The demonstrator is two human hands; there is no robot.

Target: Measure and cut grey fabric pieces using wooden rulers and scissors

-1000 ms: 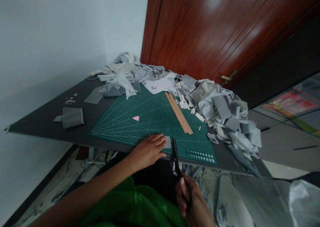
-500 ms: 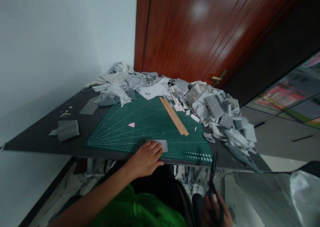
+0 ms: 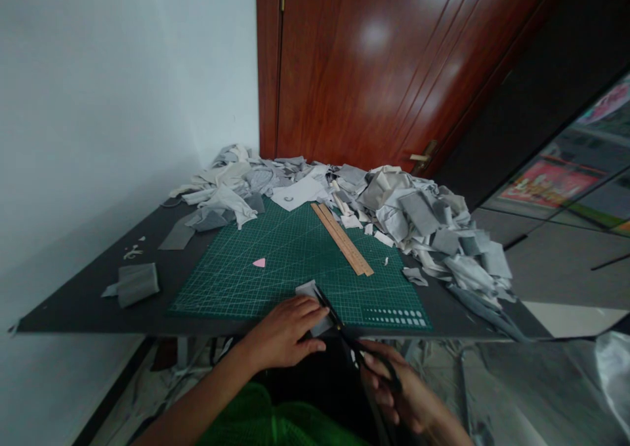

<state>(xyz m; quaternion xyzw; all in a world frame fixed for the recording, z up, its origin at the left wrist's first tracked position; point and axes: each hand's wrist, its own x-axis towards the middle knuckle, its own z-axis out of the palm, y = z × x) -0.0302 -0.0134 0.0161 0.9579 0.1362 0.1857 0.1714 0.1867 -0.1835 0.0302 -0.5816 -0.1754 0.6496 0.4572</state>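
— Which surface do you see?
— From afar, I see a dark grey flat table. On it lie a green gridded cutting mat, a squarish grey cloth and a heap of grey-white fabric pieces.

On the green cutting mat the left half lies open but for a flat pink piece, while heaped fabric scraps bar its far side and far-right corner, wooden rulers cross its right half, and the left hand and scissors crowd its near edge
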